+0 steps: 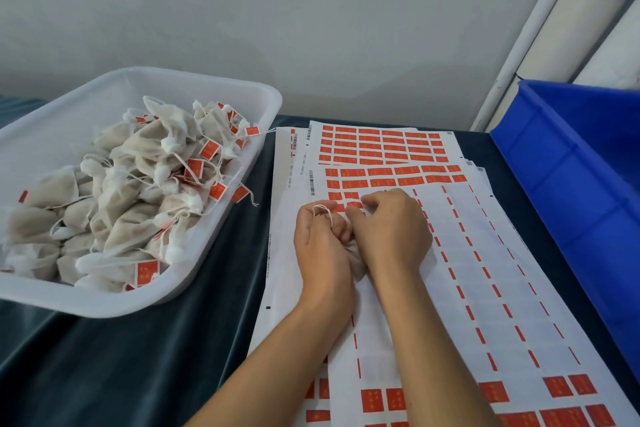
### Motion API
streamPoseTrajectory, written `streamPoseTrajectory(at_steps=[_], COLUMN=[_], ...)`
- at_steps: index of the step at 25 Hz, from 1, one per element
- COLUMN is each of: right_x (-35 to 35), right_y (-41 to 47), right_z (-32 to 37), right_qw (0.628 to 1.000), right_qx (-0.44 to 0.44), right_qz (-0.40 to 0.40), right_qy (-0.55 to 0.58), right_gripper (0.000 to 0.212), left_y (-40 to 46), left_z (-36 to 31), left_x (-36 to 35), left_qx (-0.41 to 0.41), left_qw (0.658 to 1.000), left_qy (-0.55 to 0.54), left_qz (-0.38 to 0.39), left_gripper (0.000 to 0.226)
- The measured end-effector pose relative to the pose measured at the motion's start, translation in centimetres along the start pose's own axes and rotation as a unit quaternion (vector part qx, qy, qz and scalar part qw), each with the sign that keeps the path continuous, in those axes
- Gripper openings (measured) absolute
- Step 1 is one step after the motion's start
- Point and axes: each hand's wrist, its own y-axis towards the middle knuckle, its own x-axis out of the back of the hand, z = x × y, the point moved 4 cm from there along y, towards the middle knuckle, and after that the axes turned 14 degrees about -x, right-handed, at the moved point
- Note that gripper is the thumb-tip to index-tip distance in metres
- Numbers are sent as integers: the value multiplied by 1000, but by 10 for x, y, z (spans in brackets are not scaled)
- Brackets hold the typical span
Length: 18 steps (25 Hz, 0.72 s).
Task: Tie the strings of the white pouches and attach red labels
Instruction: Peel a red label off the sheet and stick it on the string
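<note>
- Both forearms come in from the near edge of the table (145, 350), crossing the label sheets (485, 288) that lie nearest us.
- Left hand (322, 243) is curled tight, with a loop of white string (323, 211) caught over its fingers.
- Right hand (391, 229) sits knuckles-up right against the left, fingers curled down onto the pouch top; what exactly the fingertips pinch I cannot tell.
- Pouch (356, 258) is squeezed between the two hands, only a crumpled bit showing, resting on the sheets around the middle of the table.
- Sheets are fanned in a stack from the near edge back toward the far edge; the top one is mostly peeled, with red labels (381, 146) full on the far sheets and a few near us.
- Open dark cloth runs between the sheets and the white tub (214, 253), and along the near-left corner.
- White tub at the left edge is heaped with finished pouches (138, 191), tied and red-tagged.
- Blue bin (571, 184) hugs the right edge, just beside the sheets; its contents are out of sight.
</note>
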Motion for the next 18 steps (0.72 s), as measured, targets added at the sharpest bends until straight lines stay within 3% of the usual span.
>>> streamPoseTrajectory(at_steps=[4,12,18], right_x=[-6,-10,-10], right_y=[-8,-13,-10], right_z=[4,0,2], right_qw=[999,997,998], right_qx=[25,10,-4], right_qz=[-26,-50,-41], right_qy=[-18,-66,-50], right_gripper=[57,51,42], left_y=[-1,-5,-10], left_z=[-5,-10,-5], left_x=[7,11,11], left_qx=[-52,-87,-85], left_qw=[997,993,991], left_qy=[6,61,98], left_qz=[-51,-59,-47], left_gripper=[37,44,32])
